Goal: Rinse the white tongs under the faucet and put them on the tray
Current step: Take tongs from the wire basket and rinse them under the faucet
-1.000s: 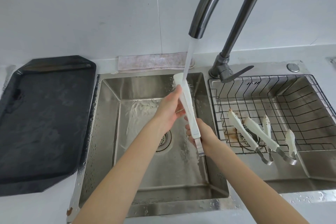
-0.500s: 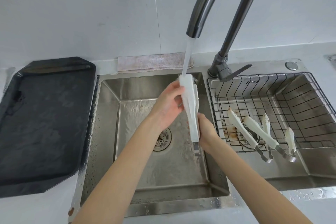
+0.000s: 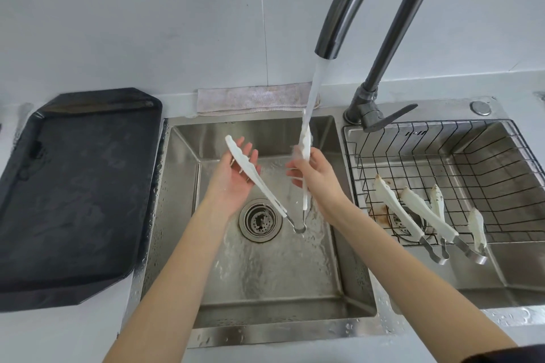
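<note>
**Washing the tongs**

Spreading wide, the white tongs (image 3: 265, 186) sit over the sink (image 3: 265, 289). Left hand (image 3: 236, 178) lies flat under one arm. Right hand (image 3: 317, 177) grips the other, under faucet (image 3: 339, 23) water. The tray (image 3: 73, 186) sits left.

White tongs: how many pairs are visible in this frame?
3. One pair is spread open in the hands over the left basin, under the water. Two more pairs lie in the wire basket on the right.
</note>
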Action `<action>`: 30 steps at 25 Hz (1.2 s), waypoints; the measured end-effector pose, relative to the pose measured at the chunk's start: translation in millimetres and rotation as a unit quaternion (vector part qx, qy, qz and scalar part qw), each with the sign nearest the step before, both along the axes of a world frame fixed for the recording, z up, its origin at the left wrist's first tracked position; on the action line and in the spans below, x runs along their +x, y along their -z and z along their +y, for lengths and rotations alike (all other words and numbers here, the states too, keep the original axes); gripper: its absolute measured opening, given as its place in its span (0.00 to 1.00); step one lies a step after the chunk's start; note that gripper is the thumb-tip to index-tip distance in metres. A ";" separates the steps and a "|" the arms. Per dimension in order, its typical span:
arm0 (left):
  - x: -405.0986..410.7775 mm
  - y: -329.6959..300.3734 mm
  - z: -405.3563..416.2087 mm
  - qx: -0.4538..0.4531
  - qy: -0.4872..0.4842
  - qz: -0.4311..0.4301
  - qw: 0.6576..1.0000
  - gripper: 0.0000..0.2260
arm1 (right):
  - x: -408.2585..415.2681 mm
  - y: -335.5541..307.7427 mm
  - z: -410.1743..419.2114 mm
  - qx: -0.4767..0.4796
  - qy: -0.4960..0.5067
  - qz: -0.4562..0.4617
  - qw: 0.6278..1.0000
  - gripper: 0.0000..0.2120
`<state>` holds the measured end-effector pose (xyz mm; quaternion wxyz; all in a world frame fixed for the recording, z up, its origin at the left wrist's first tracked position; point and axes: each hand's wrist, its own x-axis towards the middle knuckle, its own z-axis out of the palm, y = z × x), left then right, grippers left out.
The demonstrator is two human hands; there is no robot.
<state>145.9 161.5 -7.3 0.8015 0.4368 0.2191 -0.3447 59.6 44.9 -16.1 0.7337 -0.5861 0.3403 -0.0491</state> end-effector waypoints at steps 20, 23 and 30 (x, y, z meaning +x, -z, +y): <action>-26.0 58.5 4.5 0.182 0.216 -0.072 0.957 0.21 | 6.3 56.6 -7.2 0.138 0.065 0.162 0.975 0.10; -28.0 82.0 2.7 0.233 0.222 -0.044 0.946 0.22 | 2.1 77.3 -8.8 0.116 0.014 0.227 0.967 0.16; -32.7 126.7 1.9 0.274 0.222 0.040 0.935 0.18 | -4.8 108.3 -5.0 0.141 -0.022 0.298 0.944 0.16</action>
